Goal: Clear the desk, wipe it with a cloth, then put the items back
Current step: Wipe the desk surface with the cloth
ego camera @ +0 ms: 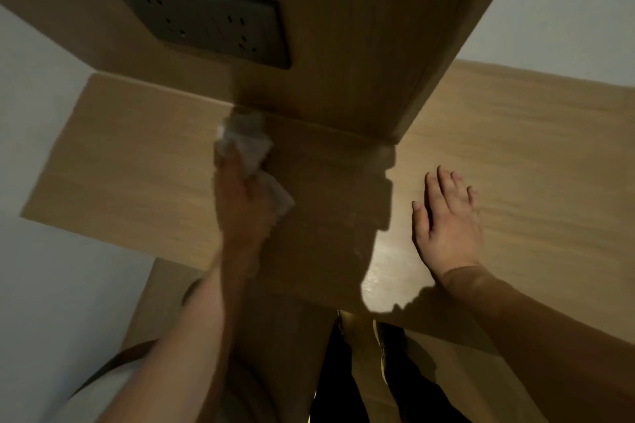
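Left hand [240,203] is gripping the cloth [247,144] and wiping, right hand [446,220] is lying flat with straight fingers, holding nothing.

Looks like the clearing part is done, since the counter [137,165] is showing nothing but bare wood around both hands, so I'd say we're sitting in the middle of the wipe step and putting the items back is still to come. The cloth is bunching up under and just ahead of the left hand's fingers, right against the wooden panel [343,45] at the back, a bit blurry there. The right hand is resting on the counter well apart from the cloth, off to its right. A dark socket plate [206,21] is sitting up on the panel beyond the left hand.
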`<action>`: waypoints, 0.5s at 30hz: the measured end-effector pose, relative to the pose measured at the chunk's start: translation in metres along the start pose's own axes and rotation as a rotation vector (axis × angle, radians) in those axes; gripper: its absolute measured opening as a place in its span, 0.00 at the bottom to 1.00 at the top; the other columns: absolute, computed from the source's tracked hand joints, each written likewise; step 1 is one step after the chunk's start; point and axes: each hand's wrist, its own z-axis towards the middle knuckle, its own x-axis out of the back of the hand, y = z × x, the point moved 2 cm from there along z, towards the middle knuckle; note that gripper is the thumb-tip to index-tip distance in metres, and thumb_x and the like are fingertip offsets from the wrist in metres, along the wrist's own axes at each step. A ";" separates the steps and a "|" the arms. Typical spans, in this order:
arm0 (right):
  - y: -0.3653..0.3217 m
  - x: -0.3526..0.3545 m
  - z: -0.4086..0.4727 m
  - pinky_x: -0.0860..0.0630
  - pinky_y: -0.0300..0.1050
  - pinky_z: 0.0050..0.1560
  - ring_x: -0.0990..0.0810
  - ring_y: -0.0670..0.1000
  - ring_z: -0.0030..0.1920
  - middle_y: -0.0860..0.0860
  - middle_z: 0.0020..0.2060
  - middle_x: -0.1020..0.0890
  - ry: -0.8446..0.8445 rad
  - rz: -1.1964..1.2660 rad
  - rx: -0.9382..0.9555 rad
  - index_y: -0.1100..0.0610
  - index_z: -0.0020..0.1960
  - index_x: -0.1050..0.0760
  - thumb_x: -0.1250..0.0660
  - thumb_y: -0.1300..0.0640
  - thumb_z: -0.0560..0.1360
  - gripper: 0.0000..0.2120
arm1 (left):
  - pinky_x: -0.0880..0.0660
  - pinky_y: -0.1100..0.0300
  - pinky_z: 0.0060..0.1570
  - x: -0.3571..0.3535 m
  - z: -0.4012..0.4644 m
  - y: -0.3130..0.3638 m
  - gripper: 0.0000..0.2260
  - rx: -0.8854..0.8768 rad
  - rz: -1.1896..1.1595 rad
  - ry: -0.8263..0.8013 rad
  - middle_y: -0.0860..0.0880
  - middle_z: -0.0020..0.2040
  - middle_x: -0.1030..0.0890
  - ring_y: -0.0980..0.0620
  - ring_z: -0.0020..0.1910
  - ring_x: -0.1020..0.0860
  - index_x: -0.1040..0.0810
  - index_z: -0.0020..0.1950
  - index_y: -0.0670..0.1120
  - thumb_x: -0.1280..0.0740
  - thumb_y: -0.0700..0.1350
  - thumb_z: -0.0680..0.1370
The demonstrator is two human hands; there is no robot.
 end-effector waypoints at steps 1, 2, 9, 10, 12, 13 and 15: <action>0.001 0.000 0.000 0.52 0.58 0.78 0.47 0.57 0.79 0.57 0.78 0.40 0.008 0.010 0.004 0.59 0.78 0.40 0.51 0.47 0.82 0.28 | 0.37 0.71 0.67 0.012 0.028 -0.015 0.24 0.117 0.043 0.052 0.53 0.72 0.30 0.57 0.71 0.31 0.35 0.78 0.50 0.43 0.50 0.81; 0.001 0.000 0.001 0.52 0.58 0.78 0.46 0.58 0.79 0.57 0.78 0.40 0.016 0.021 0.011 0.59 0.78 0.40 0.50 0.48 0.82 0.28 | 0.38 0.69 0.69 0.018 0.049 -0.025 0.23 0.181 0.103 0.061 0.50 0.74 0.29 0.51 0.73 0.32 0.35 0.78 0.49 0.43 0.49 0.82; 0.005 0.001 0.002 0.53 0.56 0.78 0.44 0.60 0.78 0.60 0.77 0.38 0.037 0.068 0.042 0.61 0.77 0.39 0.49 0.47 0.82 0.28 | 0.31 0.48 0.69 -0.065 -0.005 0.057 0.23 -0.181 0.206 -0.119 0.37 0.70 0.26 0.38 0.68 0.27 0.24 0.70 0.45 0.40 0.43 0.75; 0.005 0.001 0.002 0.52 0.57 0.78 0.43 0.61 0.78 0.60 0.76 0.37 0.049 0.090 0.043 0.61 0.77 0.38 0.48 0.48 0.82 0.27 | 0.36 0.51 0.71 -0.078 -0.022 0.073 0.22 -0.289 0.207 -0.161 0.35 0.68 0.24 0.37 0.67 0.27 0.23 0.68 0.43 0.41 0.42 0.75; 0.005 0.002 0.001 0.50 0.60 0.77 0.41 0.61 0.77 0.61 0.76 0.36 0.090 0.139 0.044 0.62 0.75 0.35 0.45 0.50 0.82 0.26 | 0.43 0.54 0.74 -0.096 -0.049 0.097 0.22 -0.404 0.171 -0.331 0.36 0.68 0.24 0.36 0.69 0.27 0.22 0.68 0.40 0.44 0.42 0.76; 0.004 0.003 0.001 0.48 0.61 0.77 0.40 0.61 0.77 0.61 0.75 0.35 0.108 0.159 0.040 0.63 0.75 0.34 0.44 0.51 0.82 0.25 | 0.43 0.53 0.76 -0.099 -0.055 0.105 0.22 -0.449 0.166 -0.420 0.37 0.69 0.24 0.37 0.70 0.27 0.23 0.68 0.38 0.45 0.41 0.78; 0.004 0.003 0.001 0.47 0.61 0.77 0.40 0.60 0.77 0.60 0.75 0.34 0.111 0.173 0.034 0.62 0.75 0.33 0.46 0.52 0.82 0.24 | 0.39 0.49 0.76 -0.089 -0.052 0.091 0.19 -0.528 0.165 -0.509 0.38 0.70 0.25 0.40 0.71 0.29 0.23 0.69 0.38 0.43 0.39 0.80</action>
